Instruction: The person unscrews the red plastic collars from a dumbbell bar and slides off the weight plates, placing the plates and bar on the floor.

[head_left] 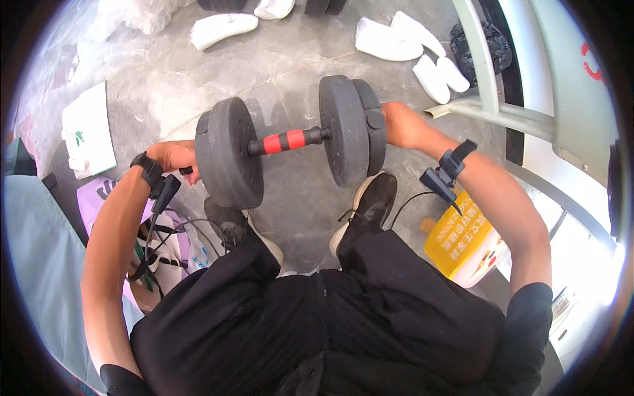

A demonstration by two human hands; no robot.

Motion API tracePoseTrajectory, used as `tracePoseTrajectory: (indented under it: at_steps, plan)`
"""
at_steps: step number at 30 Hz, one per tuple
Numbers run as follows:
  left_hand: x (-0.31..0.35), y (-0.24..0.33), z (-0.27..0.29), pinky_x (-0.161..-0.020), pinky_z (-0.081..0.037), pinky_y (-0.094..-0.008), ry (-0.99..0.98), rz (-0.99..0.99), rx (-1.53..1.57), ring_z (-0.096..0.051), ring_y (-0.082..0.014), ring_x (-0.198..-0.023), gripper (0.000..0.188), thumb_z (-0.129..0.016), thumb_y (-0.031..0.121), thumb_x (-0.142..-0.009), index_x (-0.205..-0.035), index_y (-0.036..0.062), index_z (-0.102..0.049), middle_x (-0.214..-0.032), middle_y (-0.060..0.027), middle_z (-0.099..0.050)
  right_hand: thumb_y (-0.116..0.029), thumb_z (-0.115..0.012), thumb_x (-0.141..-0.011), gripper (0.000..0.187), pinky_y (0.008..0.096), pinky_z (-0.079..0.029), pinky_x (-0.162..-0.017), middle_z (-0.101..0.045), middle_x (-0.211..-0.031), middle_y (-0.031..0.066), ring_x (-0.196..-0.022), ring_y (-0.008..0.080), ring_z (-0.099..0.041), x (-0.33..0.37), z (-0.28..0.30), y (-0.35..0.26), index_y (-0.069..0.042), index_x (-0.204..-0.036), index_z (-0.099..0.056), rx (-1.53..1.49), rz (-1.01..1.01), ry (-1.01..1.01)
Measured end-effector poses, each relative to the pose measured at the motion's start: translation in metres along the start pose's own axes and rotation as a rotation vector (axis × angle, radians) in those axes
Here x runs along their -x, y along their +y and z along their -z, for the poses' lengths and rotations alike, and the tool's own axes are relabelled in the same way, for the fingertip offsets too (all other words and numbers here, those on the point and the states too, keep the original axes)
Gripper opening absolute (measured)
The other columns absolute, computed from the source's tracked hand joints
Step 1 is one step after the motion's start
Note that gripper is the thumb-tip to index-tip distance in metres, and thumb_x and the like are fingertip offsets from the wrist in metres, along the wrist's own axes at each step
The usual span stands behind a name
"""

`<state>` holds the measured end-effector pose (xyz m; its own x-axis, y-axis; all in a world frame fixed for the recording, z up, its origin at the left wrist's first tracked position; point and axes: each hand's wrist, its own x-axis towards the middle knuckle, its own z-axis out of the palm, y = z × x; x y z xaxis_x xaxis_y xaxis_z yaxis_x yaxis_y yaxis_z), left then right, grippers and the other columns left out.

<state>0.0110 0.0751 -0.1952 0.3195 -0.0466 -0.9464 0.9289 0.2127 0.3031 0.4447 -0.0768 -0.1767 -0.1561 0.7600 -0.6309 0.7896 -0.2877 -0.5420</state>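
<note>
A dumbbell with thick dark grey plates [347,132] at both ends and a black-and-red bar [284,141] is in front of me, tilted slightly up to the right. At its left end, my left hand [176,158] is closed against the outer side of the plates, its fingers partly hidden. My right hand [404,125] grips the opposite end, beside a black knob, and the plates cover most of its fingers. Both wrists carry black straps with small devices. Whether the dumbbell touches the floor, I cannot tell.
My dark shoes [375,201] are just below the dumbbell. White shoe-shaped pieces [383,39] lie on the grey tile floor ahead. A metal frame [489,109] stands at right, near a yellow printed bag [462,241]. Left are a white board [89,125] and a lilac bag [92,198].
</note>
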Motion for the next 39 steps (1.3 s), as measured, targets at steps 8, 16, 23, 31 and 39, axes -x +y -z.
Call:
tracePoseTrajectory:
  at_steps: [8, 16, 23, 31, 39]
  plan:
    - [0.019, -0.007, 0.015, -0.07, -0.057, -0.0382, -0.015, -0.168, -0.068, -0.069, -0.027, -0.078, 0.034, -0.075, 0.013, -0.075, -0.104, -0.0023, -0.065, -0.093, -0.0142, -0.07, -0.009, -0.071, -0.072, 0.031, 0.0437, -0.051, -0.075, -0.068, -0.092, 0.0177, -0.088, 0.0381, -0.063, 0.006, -0.003, 0.004, -0.001, -0.1, -0.06, 0.285, 0.186, 0.251]
    - [0.016, -0.012, -0.05, -0.085, -0.05, -0.0429, 1.05, -0.424, -0.976, -0.058, -0.0324, -0.107, 0.037, -0.067, 0.019, -0.078, -0.111, 0.0046, -0.059, -0.112, -0.0162, -0.057, -0.027, -0.053, -0.089, 0.024, 0.0272, -0.036, -0.042, -0.063, -0.073, 0.0095, -0.049, 0.0121, -0.048, -0.032, 0.032, 0.028, -0.004, -0.087, -0.059, -0.862, -0.618, -0.776]
    - [0.026, 0.014, -0.03, -0.07, -0.053, -0.0417, 0.669, -0.429, -0.784, -0.067, -0.0292, -0.075, 0.02, -0.066, 0.017, -0.078, -0.088, 0.0, -0.064, -0.081, -0.0166, -0.066, -0.007, -0.061, -0.083, 0.012, 0.0266, -0.036, -0.046, -0.059, -0.075, 0.0084, -0.052, 0.0119, -0.047, -0.016, 0.026, 0.013, -0.003, -0.09, -0.052, -0.629, -0.369, -0.55]
    - [0.011, -0.004, 0.011, -0.052, -0.047, -0.0281, -0.097, -0.117, 0.191, -0.056, -0.0132, -0.054, 0.02, -0.07, 0.008, -0.073, -0.09, -0.0019, -0.068, -0.069, -0.0077, -0.063, -0.007, -0.068, -0.077, 0.033, 0.0459, -0.048, -0.074, -0.064, -0.089, 0.0216, -0.087, 0.0433, -0.062, 0.005, -0.004, 0.003, -0.001, -0.106, -0.052, 0.074, 0.255, 0.265]
    - [0.034, -0.008, -0.006, -0.055, -0.047, -0.0252, 0.341, -0.325, 0.183, -0.059, -0.0097, -0.067, 0.023, -0.07, 0.02, -0.085, -0.096, -0.0002, -0.067, -0.081, -0.0045, -0.066, -0.022, -0.063, -0.089, 0.025, 0.0357, -0.049, -0.05, -0.065, -0.078, 0.0137, -0.063, 0.0245, -0.066, 0.01, 0.014, 0.004, -0.001, -0.101, -0.058, -0.477, -0.194, -0.118]
